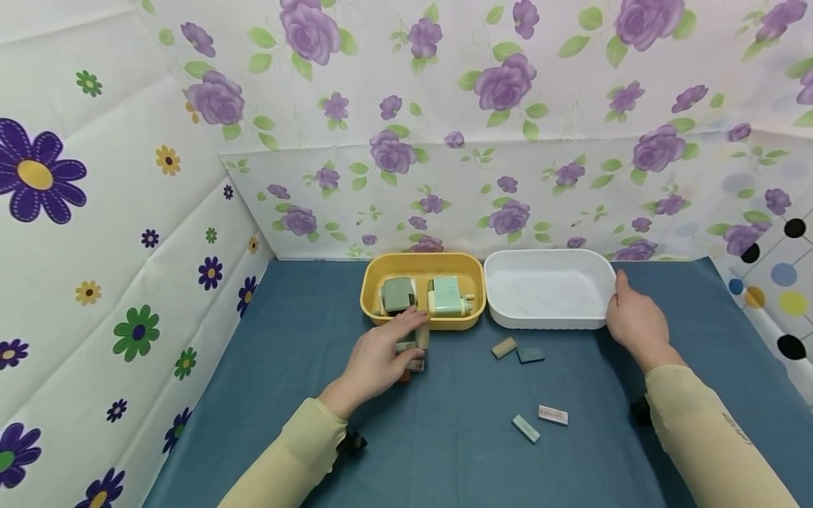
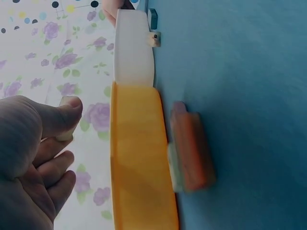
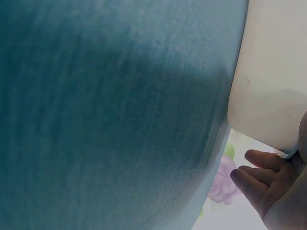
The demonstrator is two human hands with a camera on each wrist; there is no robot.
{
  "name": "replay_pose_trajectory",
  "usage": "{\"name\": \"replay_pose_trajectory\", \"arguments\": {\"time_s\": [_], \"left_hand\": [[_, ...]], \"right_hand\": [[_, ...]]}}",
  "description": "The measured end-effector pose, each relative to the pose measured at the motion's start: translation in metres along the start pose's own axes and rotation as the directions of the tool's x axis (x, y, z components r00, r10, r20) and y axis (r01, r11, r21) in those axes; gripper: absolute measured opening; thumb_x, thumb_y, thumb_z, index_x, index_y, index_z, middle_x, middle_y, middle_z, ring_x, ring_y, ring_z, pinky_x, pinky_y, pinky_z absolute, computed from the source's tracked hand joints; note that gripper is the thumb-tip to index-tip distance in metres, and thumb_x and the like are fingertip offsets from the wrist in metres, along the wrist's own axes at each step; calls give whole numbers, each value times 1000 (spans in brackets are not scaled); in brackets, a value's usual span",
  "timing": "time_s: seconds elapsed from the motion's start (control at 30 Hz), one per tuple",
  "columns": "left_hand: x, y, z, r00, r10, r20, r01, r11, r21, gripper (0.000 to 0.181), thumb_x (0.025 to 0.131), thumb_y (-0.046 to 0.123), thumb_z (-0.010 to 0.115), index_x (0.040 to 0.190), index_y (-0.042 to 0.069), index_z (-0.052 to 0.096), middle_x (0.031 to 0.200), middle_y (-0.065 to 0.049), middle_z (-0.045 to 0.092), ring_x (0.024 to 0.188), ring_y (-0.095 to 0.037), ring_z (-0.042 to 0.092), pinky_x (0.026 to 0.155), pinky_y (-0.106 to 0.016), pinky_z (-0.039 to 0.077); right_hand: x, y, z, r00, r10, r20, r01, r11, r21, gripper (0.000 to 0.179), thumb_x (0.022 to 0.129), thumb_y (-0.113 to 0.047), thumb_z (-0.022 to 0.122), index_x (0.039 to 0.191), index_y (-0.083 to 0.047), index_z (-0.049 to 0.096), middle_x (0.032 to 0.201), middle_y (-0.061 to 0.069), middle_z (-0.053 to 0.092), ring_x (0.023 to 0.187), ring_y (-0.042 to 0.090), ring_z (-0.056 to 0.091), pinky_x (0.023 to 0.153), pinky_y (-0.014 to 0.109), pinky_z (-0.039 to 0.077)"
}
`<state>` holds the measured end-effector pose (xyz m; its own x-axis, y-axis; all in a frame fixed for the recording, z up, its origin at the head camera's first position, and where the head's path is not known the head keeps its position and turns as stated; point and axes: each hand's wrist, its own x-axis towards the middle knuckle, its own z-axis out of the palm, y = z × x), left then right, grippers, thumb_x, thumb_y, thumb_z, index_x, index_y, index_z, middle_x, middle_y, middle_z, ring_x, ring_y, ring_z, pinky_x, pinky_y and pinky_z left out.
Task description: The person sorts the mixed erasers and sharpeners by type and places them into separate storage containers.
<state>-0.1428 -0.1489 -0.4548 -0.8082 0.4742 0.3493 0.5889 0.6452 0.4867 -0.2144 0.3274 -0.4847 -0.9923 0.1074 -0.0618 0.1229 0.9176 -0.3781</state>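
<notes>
My left hand pinches a small beige block between thumb and fingers, just in front of the yellow tray. In the left wrist view this block is partly hidden by the thumb. Below the hand lie a reddish-brown block, a pale green block and a pinkish one, close together. My right hand grips the right end of the white tray; the right wrist view shows its rim by the thumb, the other fingers extended.
Inside the yellow tray sit a grey-green object and a mint-green object with cream parts. On the blue cloth lie a tan block, a dark teal block, a pink block and a light green block. Flowered sheeting stands behind.
</notes>
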Motion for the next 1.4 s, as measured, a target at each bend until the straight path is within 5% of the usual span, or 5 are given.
{"name": "replay_pose_trajectory", "arguments": {"time_s": [0.17, 0.47, 0.87, 1.07, 1.4], "left_hand": [[19, 8, 7, 1000, -5, 17, 5, 1000, -5, 58, 98, 18, 82, 152, 14, 62, 158, -2, 57, 147, -17, 50, 62, -34, 55], [47, 22, 24, 999, -18, 34, 18, 1000, -6, 59, 100, 24, 81, 154, 18, 60, 156, -7, 59, 145, -20, 54, 95, -44, 60], [77, 35, 52, 996, -36, 88, 34, 999, 15, 55, 102, 32, 78, 152, 18, 62, 155, -8, 60, 140, -19, 59, 97, -39, 59], [90, 40, 61, 993, -58, 102, 52, 997, 53, 57, 102, 36, 77, 154, 21, 60, 156, -10, 59, 121, -23, 71, 73, -35, 58], [104, 39, 72, 990, -85, 112, 76, 994, 80, 57, 103, 37, 76, 155, 21, 60, 154, -8, 61, 125, -24, 69, 91, -40, 61]], "right_hand": [[0, 3, 2, 1000, 4, -3, -4, 1000, 4, 62, 115, -23, 19, 168, 6, 5, 148, 48, 40, 112, 66, 56, 89, 74, 46], [1, 2, 3, 1000, -7, -25, 7, 1000, 8, 62, 114, -22, 19, 168, 6, 7, 148, 48, 40, 115, 67, 55, 92, 75, 45], [0, 1, 2, 1000, 2, -12, -2, 1000, 4, 62, 114, -21, 19, 168, 6, 7, 152, 47, 37, 120, 67, 52, 94, 76, 44], [2, 4, -6, 995, -90, 35, 89, 996, 15, 68, 116, -32, 22, 165, 13, 7, 160, 46, 27, 142, 66, 32, 111, 77, 30], [2, 28, -13, 963, -236, 126, 229, 971, 70, 71, 118, -43, 22, 170, 0, -2, 173, 33, 6, 157, 57, 11, 120, 75, 16]]}}
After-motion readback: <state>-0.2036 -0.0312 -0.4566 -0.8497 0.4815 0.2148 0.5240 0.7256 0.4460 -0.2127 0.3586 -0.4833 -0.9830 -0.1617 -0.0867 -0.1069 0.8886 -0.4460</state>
